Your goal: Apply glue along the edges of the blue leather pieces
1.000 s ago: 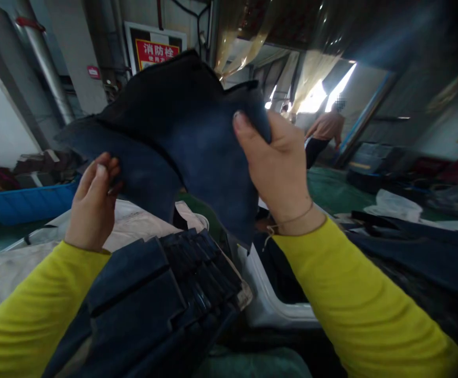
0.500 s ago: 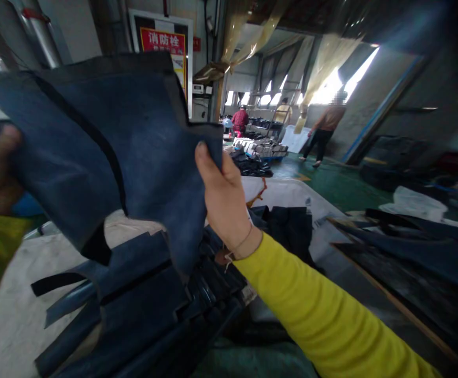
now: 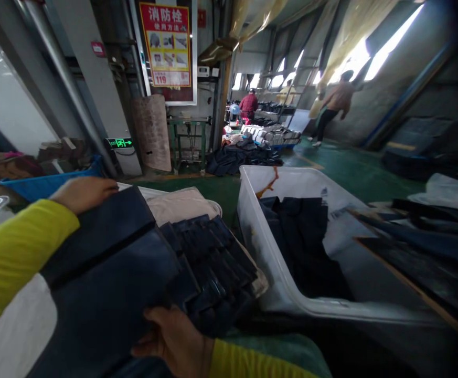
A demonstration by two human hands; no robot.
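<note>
A dark blue fabric panel [image 3: 110, 278] with a black strip across it lies over the pile in front of me. My left hand [image 3: 85, 194] is closed on its far left edge, the fingertips partly hidden. Nearer to me, my right hand [image 3: 177, 338] pinches the panel's near right edge between thumb and fingers. Just right of the panel, several similar dark pieces [image 3: 213, 257] lie overlapped in a staggered row. Beneath them shows a pale cloth [image 3: 185, 205].
To the right stands a white plastic bin [image 3: 252, 247] holding dark fabric [image 3: 299, 236]. A board [image 3: 402, 278] with dark material leans over its right side. A blue crate [image 3: 51, 184] sits at left. Farther back are a green metal stand [image 3: 189, 139] and several people, one walking [image 3: 333, 107].
Both hands have lowered the panel from raised in front of me onto the pile. The view has swung so the white bin and the wall poster show more fully.
</note>
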